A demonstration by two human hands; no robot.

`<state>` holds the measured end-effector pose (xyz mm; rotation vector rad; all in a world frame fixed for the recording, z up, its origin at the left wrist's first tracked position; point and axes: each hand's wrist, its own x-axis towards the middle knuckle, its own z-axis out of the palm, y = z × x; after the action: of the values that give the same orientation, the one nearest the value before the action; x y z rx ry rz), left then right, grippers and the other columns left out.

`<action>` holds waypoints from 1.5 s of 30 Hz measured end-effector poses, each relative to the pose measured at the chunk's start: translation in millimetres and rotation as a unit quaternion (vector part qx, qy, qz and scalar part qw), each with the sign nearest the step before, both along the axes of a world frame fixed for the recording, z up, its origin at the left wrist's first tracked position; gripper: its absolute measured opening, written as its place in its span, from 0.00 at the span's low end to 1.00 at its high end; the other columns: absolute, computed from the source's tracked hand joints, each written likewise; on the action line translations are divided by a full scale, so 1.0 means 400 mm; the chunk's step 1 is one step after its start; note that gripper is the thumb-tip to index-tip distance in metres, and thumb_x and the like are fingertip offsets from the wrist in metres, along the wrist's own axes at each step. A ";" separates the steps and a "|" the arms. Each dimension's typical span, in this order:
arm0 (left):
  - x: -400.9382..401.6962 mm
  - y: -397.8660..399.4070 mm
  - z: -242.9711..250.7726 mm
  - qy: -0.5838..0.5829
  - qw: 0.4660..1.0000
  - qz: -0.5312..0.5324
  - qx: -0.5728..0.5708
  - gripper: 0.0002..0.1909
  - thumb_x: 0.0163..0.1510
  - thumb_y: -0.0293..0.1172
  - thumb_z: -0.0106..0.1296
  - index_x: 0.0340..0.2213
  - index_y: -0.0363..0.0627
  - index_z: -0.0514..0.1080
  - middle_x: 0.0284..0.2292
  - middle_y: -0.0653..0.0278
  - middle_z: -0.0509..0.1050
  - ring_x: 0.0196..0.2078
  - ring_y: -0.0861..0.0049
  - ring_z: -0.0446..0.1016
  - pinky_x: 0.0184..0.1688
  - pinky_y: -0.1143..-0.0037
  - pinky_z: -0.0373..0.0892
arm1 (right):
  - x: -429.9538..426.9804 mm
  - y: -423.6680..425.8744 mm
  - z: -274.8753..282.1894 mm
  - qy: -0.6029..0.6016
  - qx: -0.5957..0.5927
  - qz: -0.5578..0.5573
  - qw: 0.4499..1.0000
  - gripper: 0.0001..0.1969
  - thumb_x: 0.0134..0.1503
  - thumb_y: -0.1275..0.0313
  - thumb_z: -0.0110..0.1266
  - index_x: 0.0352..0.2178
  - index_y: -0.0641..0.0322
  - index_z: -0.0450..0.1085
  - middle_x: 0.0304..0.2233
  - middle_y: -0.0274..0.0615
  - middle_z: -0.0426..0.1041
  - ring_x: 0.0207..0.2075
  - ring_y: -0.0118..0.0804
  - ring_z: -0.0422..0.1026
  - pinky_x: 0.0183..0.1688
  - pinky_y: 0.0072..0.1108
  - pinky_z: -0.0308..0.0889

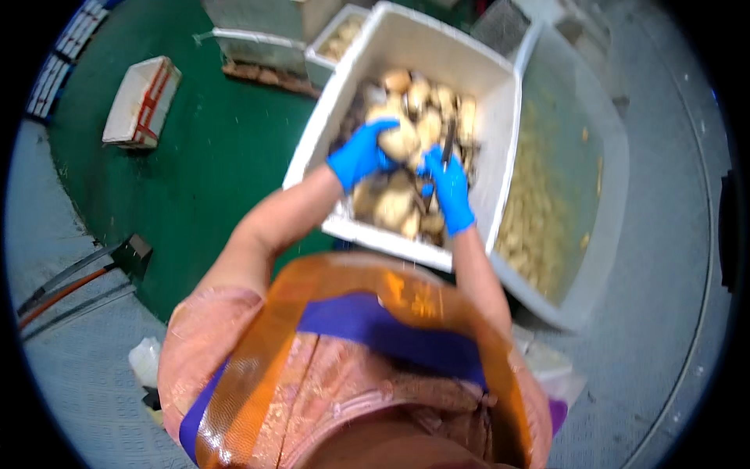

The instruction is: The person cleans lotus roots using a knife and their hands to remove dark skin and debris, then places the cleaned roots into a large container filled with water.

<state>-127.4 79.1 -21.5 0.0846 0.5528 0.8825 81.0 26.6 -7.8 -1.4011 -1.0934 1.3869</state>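
Observation:
Both my hands wear blue gloves and are over a white foam box (492, 76) that holds many pale, rounded shellfish, perhaps large clams (394, 208). My left hand (364, 153) grips one pale shellfish (399, 140) from its left side, with the thumb below and fingers on top. My right hand (446, 179), just right of it, is closed around a dark, narrow tool (449, 140), which looks like a knife; its upper end points away from me. Blur hides the exact kind of tool and whether the right fingertips touch the shellfish.
On the right, a large pale tub (609, 176) holds cloudy water and many yellowish pieces. Beyond the box stands a smaller foam box (319, 55) with pale contents. An empty-looking foam box with red tape (126, 108) lies on the green floor at left. Dark and orange straps or handles (70, 293) lie lower left.

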 end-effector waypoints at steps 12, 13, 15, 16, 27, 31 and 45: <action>0.052 -0.041 0.024 0.498 0.781 -0.090 0.367 0.30 0.40 0.36 0.64 0.46 0.39 0.69 0.40 0.56 0.75 0.41 0.72 0.75 0.43 0.74 0.72 | 0.065 -0.044 0.088 -0.489 0.297 0.092 0.815 0.15 0.58 0.64 0.52 0.46 0.54 0.71 0.36 0.45 0.77 0.33 0.47 0.76 0.35 0.32 0.72; 0.057 -0.054 0.039 0.481 0.793 -0.102 0.360 0.31 0.39 0.37 0.64 0.47 0.40 0.69 0.39 0.55 0.75 0.41 0.72 0.75 0.43 0.73 0.72 | 0.070 -0.046 0.085 -0.503 0.304 0.112 0.801 0.14 0.58 0.64 0.51 0.45 0.53 0.71 0.35 0.44 0.76 0.33 0.46 0.76 0.34 0.32 0.72; 0.065 -0.060 0.057 0.474 0.789 -0.109 0.376 0.31 0.39 0.37 0.64 0.47 0.40 0.69 0.39 0.55 0.75 0.41 0.71 0.75 0.43 0.73 0.72 | 0.082 -0.047 0.088 -0.516 0.306 0.144 0.787 0.13 0.58 0.64 0.51 0.44 0.53 0.69 0.34 0.43 0.76 0.33 0.45 0.76 0.33 0.33 0.71; 0.069 -0.063 0.064 0.468 0.784 -0.112 0.391 0.32 0.39 0.37 0.64 0.47 0.40 0.69 0.39 0.55 0.76 0.40 0.71 0.75 0.43 0.73 0.72 | 0.088 -0.048 0.090 -0.517 0.303 0.141 0.788 0.13 0.58 0.64 0.51 0.44 0.53 0.69 0.34 0.43 0.76 0.33 0.45 0.76 0.33 0.33 0.71; 0.056 -0.086 0.037 0.439 0.789 -0.212 0.373 0.33 0.40 0.33 0.63 0.50 0.39 0.69 0.41 0.58 0.76 0.43 0.74 0.75 0.46 0.74 0.71 | 0.110 -0.032 -0.004 -0.526 0.282 0.191 0.779 0.08 0.57 0.67 0.49 0.38 0.55 0.67 0.30 0.48 0.74 0.31 0.53 0.74 0.31 0.40 0.69; 0.038 -0.070 0.033 0.508 0.642 -0.194 0.540 0.35 0.37 0.37 0.63 0.49 0.40 0.69 0.41 0.51 0.77 0.42 0.63 0.77 0.46 0.69 0.72 | 0.077 0.023 -0.047 -0.574 0.130 0.235 0.773 0.10 0.56 0.68 0.47 0.37 0.60 0.71 0.34 0.50 0.76 0.36 0.55 0.75 0.38 0.39 0.70; 0.138 -0.046 -0.025 0.479 0.712 -0.167 0.486 0.39 0.45 0.26 0.64 0.59 0.42 0.60 0.52 0.60 0.69 0.54 0.74 0.68 0.55 0.73 0.66 | 0.111 0.022 0.086 -0.046 -0.004 0.126 0.991 0.29 0.56 0.55 0.58 0.54 0.60 0.66 0.38 0.42 0.75 0.31 0.25 0.74 0.27 0.17 0.69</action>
<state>-72.3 60.8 -31.3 1.6538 0.9289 0.6287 125.4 35.4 26.5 -1.3793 -1.3643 1.5164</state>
